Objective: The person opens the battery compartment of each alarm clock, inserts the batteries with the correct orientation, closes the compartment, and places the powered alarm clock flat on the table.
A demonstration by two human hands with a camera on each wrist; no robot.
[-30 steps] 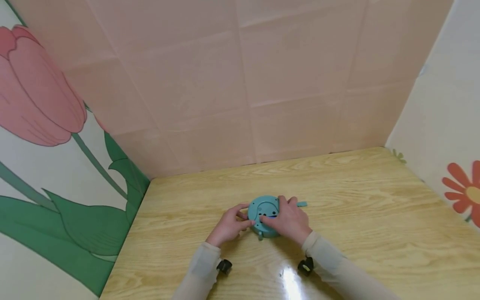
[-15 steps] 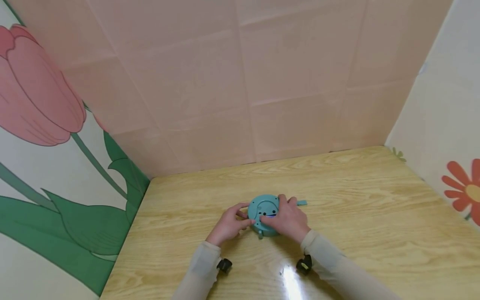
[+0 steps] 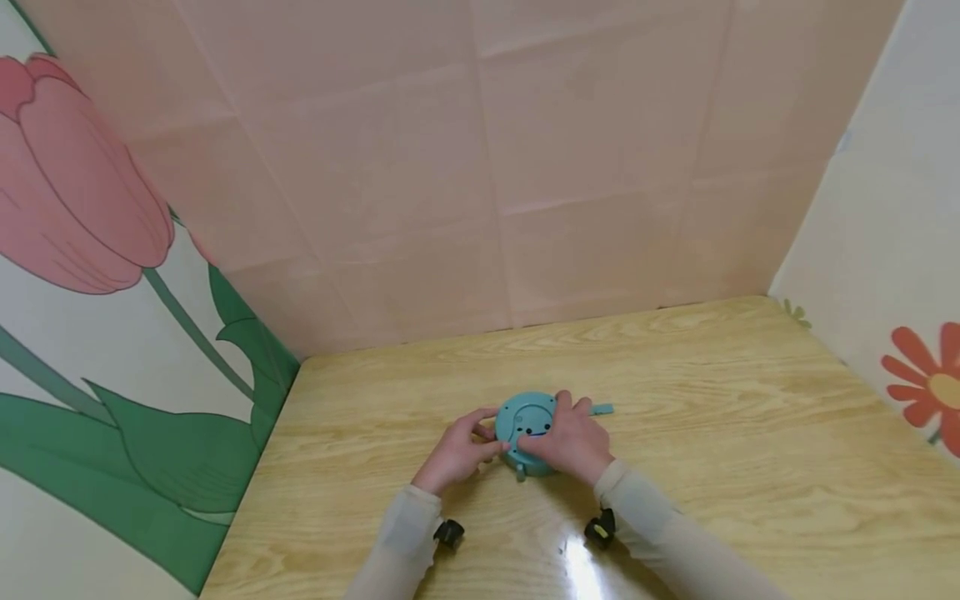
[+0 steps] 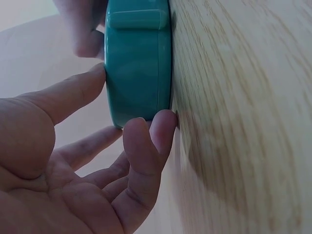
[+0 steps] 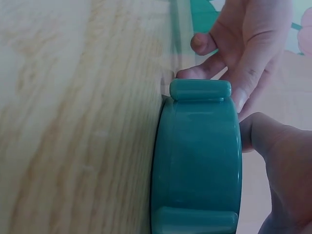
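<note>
A round, thick teal disc (image 3: 534, 412) with a small cartoon face lies flat on the wooden table (image 3: 360, 467), face up. Short rounded nubs stick out of its side wall, and a thin teal tab (image 3: 602, 409) juts out to its right. My left hand (image 3: 459, 452) holds the disc's left edge, thumb on the top rim and fingers round the side. On the right part, my right hand (image 3: 573, 437) grips it with the thumb pressed on the face and the fingers over the far edge. That hand covers the right of the disc.
A pink sheet (image 3: 480, 167) hangs behind the table. A panel with a painted tulip (image 3: 82, 183) stands at the left, a white wall with an orange flower (image 3: 930, 383) at the right. Dark wrist cameras (image 3: 450, 533) hang at both sleeves.
My right wrist and forearm have shifted slightly left, and the right thumb has crept a little left on the face. The left hand and the disc look the same.
</note>
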